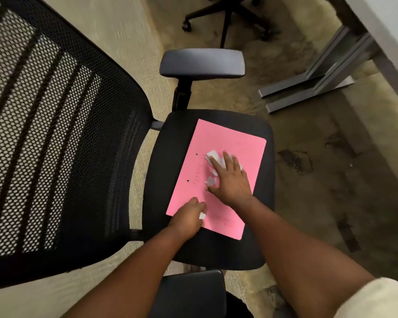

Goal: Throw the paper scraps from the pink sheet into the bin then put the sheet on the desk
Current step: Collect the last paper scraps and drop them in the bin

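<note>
A pink sheet (225, 143) with two punched holes lies flat on the black seat (170, 157) of an office chair. Several white paper scraps (212, 154) lie on the sheet's middle. My right hand (230, 177) rests flat over them with fingers spread, partly covering the scraps. At the sheet's near left corner my left hand (189, 215) is closed around a small white scrap (202, 215). No bin is in view.
The chair's mesh backrest (44, 134) fills the left. Its armrests stand at the far side (202, 63) and near side (193, 288). Grey desk legs (308, 90) and a desk edge (388, 31) are at the upper right. Another chair's wheeled base (225, 17) sits at top.
</note>
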The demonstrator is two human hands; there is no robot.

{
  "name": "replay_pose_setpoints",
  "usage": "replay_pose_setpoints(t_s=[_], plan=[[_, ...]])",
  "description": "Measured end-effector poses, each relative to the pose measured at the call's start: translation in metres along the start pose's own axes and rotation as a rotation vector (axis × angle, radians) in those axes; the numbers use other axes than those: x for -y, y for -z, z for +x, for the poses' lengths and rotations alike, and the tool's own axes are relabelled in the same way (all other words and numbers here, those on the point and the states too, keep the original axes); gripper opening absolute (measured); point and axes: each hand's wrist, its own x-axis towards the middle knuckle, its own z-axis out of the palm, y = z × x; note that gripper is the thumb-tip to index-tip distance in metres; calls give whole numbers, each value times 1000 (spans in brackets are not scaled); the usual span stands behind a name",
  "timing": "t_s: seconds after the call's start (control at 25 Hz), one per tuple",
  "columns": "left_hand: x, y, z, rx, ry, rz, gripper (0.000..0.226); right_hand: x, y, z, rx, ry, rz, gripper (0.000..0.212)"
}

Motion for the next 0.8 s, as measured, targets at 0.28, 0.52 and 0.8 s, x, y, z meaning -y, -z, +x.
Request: replay_pose_setpoints(t_s=[0.28,0.52,0.8], plan=[[-10,43,32,-434,53,-246,22,4,-10,-9,-17,74,-4,49],[-36,66,73,-193,-123,39,11,-12,-22,-30,-20,111,144,47],[-58,38,62,-183,-113,-236,21,-32,-15,-50,-104,18,252,36]])
